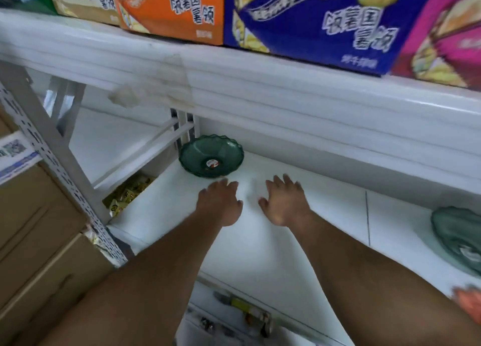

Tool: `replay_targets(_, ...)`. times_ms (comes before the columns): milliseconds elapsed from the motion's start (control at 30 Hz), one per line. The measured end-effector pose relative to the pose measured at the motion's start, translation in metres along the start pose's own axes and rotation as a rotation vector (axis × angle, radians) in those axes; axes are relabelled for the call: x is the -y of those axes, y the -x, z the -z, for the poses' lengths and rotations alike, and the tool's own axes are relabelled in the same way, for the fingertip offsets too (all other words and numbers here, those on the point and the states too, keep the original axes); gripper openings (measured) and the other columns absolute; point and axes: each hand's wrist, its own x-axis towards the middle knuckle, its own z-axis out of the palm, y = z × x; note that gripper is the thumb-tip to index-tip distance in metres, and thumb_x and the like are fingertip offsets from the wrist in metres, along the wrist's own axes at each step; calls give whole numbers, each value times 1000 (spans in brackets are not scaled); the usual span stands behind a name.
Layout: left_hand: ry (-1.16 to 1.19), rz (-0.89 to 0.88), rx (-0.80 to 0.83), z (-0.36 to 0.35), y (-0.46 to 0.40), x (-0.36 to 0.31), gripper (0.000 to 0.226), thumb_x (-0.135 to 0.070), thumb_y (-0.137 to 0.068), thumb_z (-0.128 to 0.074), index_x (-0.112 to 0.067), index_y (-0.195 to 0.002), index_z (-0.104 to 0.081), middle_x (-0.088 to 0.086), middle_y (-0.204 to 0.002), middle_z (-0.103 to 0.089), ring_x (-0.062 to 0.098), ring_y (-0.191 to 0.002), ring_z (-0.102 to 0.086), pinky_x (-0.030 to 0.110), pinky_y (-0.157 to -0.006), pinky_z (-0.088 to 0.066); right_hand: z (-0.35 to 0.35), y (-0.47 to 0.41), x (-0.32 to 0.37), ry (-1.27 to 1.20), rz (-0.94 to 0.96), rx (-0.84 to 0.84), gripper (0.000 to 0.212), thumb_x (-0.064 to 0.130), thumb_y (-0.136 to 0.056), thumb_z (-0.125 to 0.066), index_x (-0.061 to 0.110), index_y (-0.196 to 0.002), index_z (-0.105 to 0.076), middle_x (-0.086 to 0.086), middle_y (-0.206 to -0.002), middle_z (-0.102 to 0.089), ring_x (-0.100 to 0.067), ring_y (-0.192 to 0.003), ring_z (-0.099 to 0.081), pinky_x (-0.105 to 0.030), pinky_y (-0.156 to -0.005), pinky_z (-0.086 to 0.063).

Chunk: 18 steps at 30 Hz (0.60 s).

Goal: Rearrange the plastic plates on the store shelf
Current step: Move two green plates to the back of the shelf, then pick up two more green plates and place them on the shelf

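Note:
A small stack of dark green scalloped plastic plates (211, 156) sits at the back left of the white shelf (260, 241), with a round sticker in the top plate. My left hand (220, 205) hovers just in front of that stack, fingers spread, holding nothing. My right hand (285, 202) is beside it, a little to the right, also spread and empty. Another stack of green plates (458, 237) lies at the right edge of the shelf, blurred and partly cut off.
The upper shelf's thick white edge (260, 90) hangs low over the plates, carrying colourful snack cartons (312, 20). A perforated grey upright (59, 179) and cardboard boxes (33, 228) stand at the left. Yellow snack packets (127, 193) lie on a lower level.

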Motion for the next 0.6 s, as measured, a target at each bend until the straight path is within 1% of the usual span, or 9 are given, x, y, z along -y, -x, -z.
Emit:
replay_targets(67,-98,-38,27,0,16,-23,62,-47,-96,-40,-22,-152,-26,7,-161,-26,28,-144,-31,47,-113,-31,2,28,-15,11,0,50,71,54,-98,-27,14,-157,-20,-11,-167,-15,-33,-153,-7,-52,-122,-11)
replay_targets(133,-135,-57,35,2,31,-44,62,-47,-96,-39,-22,-152,-26,6,-161,-25,29,-144,-31,48,-113,-31,4,55,-30,2,-14,69,73,55,-99,-25,13,-158,-17,-11,-167,-12,-32,-154,-3,-51,-122,-8)
replay_targets(267,-156,-121,44,-2,52,-84,63,-48,-96,-38,-21,-153,-26,6,-161,-25,29,-144,-30,47,-114,-31,7,102,-55,-53,-80,43,73,56,-99,-27,13,-157,-19,-10,-167,-14,-31,-154,-5,-51,-122,-9)
replay_targets(400,-135,-219,37,-6,69,-123,64,-48,-95,-40,-23,-153,-26,4,-160,-27,28,-144,-30,44,-113,-31,6,150,-78,-116,-194,45,74,56,-99,-28,12,-157,-17,-11,-167,-15,-30,-154,-7,-51,-123,-10)
replay_targets(500,-102,-309,36,-10,77,-149,63,-47,-95,-40,-24,-152,-27,2,-160,-29,24,-144,-30,40,-111,-31,7,182,-94,-157,-297,30,73,56,-99,-29,12,-156,-21,-11,-165,-20,-30,-153,-11,-50,-122,-14)
replay_targets(600,-66,-396,67,-17,88,-173,63,-46,-96,-40,-24,-153,-27,1,-160,-28,23,-145,-28,39,-111,-30,8,214,-106,-162,-395,34,72,56,-98,-30,11,-154,-26,-11,-163,-26,-30,-152,-16,-50,-120,-18)
